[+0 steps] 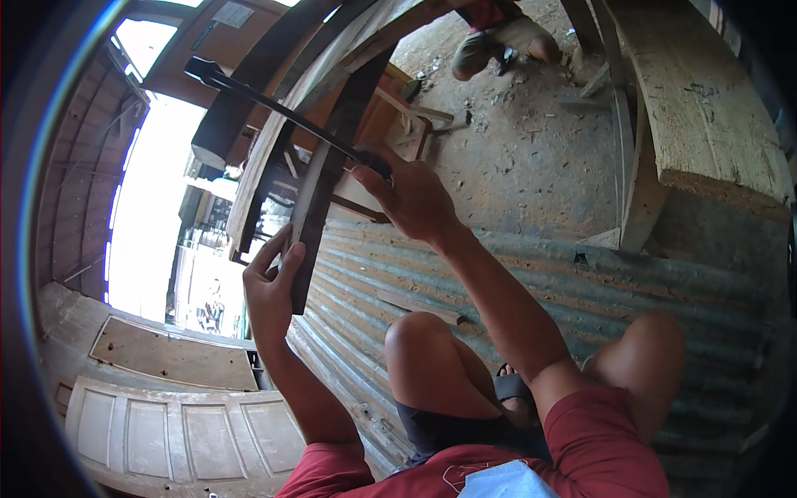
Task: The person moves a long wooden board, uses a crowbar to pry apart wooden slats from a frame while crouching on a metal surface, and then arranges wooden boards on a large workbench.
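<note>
My right hand [407, 191] is closed around the near end of a long, thin black tool [282, 110]. Its bar crosses the wooden pieces and ends in a wider black head at the upper left; its exact kind is not clear. My left hand [274, 282] grips the lower end of a dark wooden bar [311, 203], thumb on one side and fingers on the other. That bar slants up and away beneath the tool. Beside it runs a paler wooden plank [264, 162].
A thick wooden beam [706, 108] juts in at the right on upright posts. Corrugated metal sheet [531, 274] covers the ground around my knees. A panelled door [191, 436] lies at the lower left. Another person [498, 46] sits or squats at the far side on the dirt floor.
</note>
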`<state>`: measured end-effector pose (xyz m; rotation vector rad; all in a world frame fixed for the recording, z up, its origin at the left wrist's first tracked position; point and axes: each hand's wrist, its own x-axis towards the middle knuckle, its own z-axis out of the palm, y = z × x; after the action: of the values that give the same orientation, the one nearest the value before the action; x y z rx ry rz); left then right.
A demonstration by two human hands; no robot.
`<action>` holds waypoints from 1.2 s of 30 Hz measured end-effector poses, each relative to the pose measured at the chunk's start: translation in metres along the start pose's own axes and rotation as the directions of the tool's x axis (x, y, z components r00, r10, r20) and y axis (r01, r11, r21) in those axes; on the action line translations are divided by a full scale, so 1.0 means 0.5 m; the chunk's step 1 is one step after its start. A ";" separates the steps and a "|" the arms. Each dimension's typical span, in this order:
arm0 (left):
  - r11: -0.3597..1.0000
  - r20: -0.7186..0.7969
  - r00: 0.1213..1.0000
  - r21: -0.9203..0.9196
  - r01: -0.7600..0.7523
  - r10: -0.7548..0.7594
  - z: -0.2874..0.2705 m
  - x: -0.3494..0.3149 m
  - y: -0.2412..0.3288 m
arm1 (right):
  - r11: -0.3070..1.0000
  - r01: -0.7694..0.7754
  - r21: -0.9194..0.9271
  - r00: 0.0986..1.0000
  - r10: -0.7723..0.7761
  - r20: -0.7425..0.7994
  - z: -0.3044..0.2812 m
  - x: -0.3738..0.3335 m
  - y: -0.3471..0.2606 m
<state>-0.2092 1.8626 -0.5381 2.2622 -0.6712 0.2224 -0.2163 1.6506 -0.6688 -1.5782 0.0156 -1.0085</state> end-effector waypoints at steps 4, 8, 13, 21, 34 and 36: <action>0.999 -0.020 1.000 0.029 -0.013 0.013 0.000 -0.006 0.007 | 1.000 -0.002 0.028 1.000 0.002 0.030 0.001 -0.001 0.001; 0.991 -0.017 1.000 0.136 -0.010 0.013 -0.002 -0.004 0.002 | 0.998 -0.059 -0.014 0.996 0.060 0.065 -0.002 -0.010 -0.023; 0.986 -0.050 0.998 0.163 -0.038 0.046 0.011 -0.003 0.000 | 0.998 0.069 -0.001 0.990 -0.068 -0.127 0.058 -0.041 -0.020; 0.982 -0.050 0.998 0.189 -0.028 0.038 0.008 0.000 -0.007 | 0.997 0.075 -0.012 0.976 -0.075 -0.202 0.081 -0.051 -0.019; 0.969 0.136 0.988 0.221 -0.106 0.077 -0.009 -0.005 -0.015 | 0.994 0.008 0.108 0.988 0.009 -0.154 0.083 -0.048 -0.008; 0.965 0.130 0.991 0.251 -0.069 0.037 -0.015 -0.009 -0.015 | 0.988 0.013 0.152 0.991 0.008 -0.134 0.094 -0.051 -0.006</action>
<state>-0.2087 1.8739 -0.5389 2.5230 -0.8090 0.2048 -0.2057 1.7026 -0.6773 -1.3703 0.0284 -1.0908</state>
